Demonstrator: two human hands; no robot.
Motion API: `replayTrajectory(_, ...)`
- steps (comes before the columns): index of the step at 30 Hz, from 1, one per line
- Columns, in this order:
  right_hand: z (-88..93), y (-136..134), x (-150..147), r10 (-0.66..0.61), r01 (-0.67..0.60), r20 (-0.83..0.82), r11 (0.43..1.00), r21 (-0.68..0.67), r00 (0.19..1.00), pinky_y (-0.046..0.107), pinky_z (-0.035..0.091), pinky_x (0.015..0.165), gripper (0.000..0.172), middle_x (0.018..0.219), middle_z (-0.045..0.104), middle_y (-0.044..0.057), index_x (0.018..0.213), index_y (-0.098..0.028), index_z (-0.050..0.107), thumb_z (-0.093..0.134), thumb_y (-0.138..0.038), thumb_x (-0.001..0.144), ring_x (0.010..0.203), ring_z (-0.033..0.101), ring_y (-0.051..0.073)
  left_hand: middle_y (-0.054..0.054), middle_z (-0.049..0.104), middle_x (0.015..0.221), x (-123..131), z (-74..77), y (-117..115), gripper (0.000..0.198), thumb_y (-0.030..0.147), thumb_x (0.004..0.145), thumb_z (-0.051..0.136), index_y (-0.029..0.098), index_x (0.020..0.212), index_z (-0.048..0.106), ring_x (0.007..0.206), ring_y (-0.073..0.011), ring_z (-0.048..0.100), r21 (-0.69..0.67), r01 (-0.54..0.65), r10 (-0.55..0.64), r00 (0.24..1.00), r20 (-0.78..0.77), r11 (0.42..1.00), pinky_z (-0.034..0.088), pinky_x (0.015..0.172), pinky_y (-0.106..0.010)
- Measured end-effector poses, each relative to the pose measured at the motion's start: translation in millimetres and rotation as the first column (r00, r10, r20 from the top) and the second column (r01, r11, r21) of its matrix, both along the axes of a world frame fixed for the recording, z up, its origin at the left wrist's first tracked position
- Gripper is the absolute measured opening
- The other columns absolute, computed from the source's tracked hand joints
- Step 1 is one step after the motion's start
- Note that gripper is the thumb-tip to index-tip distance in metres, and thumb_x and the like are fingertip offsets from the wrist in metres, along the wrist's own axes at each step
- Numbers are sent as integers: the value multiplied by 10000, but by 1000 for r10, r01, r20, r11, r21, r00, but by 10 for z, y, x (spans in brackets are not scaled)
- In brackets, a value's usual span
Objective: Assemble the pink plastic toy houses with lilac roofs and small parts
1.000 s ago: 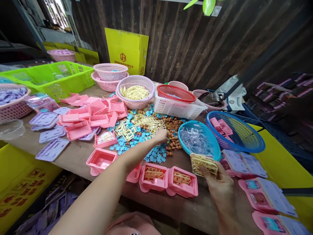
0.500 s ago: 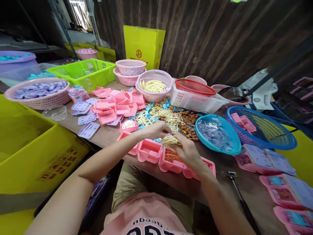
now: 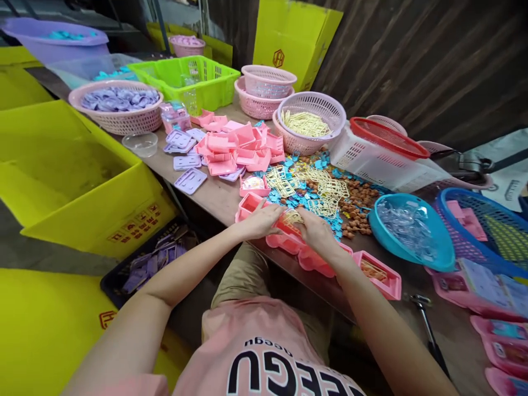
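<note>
My left hand (image 3: 263, 221) lies over the row of pink plastic trays (image 3: 248, 204) at the table's front edge, thumb apart and fingers stretched out. Opposite it, my right hand (image 3: 317, 232) has its fingers curled at a small bundle of cream plastic lattice pieces (image 3: 292, 216) sitting in one tray. Part of that bundle is hidden by the fingers. Just beyond the hands are loose cream lattice frames (image 3: 333, 188), blue bits (image 3: 297, 201) and brown pieces (image 3: 360, 204). Another pink tray, at the right end, holds orange-brown pieces (image 3: 373, 270).
Behind stand a lilac basket of cream sticks (image 3: 305, 122), a pile of pink parts (image 3: 237, 144) and a green crate (image 3: 202, 82). To the right are a blue bowl of clear parts (image 3: 412, 228) and a hammer-like tool (image 3: 427, 322). An open yellow carton (image 3: 82, 181) stands left.
The cream bundle, held up between both hands before, is now down in a pink tray. My left hand has opened out. The head view has shifted, and the trays sit differently.
</note>
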State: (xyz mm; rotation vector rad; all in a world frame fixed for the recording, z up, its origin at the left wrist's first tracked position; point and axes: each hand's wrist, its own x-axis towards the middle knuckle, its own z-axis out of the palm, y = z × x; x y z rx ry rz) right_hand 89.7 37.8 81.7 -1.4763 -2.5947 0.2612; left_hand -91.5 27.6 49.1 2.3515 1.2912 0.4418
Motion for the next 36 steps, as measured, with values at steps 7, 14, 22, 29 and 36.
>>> replayTrajectory(7,77,-2,-46,-52,42,195,998,56,979,273,370,629,184,894,671,71,1000,-194,555,498,-167,827,807,604,222,-98,570,1135,-40,27,9,354,361,802,614,159,1075,516,1132,-229,506,91,23,-14,995,-101,996,101,1102,-495)
replayTrajectory(14,30,-62,-212,-64,23,314,991,131,947,274,318,554,199,1017,615,98,982,-177,550,463,-88,827,763,609,200,-81,582,1046,-28,3,62,310,353,756,663,147,968,567,1058,-234,533,67,26,-23,999,-48,997,169,1080,-483)
replayTrajectory(22,5,-94,-153,-23,-34,295,982,186,955,268,356,562,194,1044,586,96,1015,-169,548,444,-103,865,759,603,190,-115,577,1086,-30,48,161,334,315,656,756,138,872,573,1041,-244,539,50,44,-45,999,6,998,387,940,-356)
replayTrajectory(29,-43,-57,-202,43,-79,240,986,146,970,290,412,776,188,970,621,103,983,-149,586,431,-111,884,926,569,220,-98,598,1091,-43,93,235,580,280,596,799,147,1069,492,1038,-246,564,32,68,-69,997,26,997,298,1038,-425)
replayTrajectory(36,-156,31,-237,3,-25,182,993,118,983,357,417,835,257,1104,598,135,1089,-138,590,426,-208,903,1026,519,257,-90,619,1059,-118,103,257,540,322,592,800,157,1025,525,1056,-262,565,30,91,-91,996,15,995,289,1057,-458)
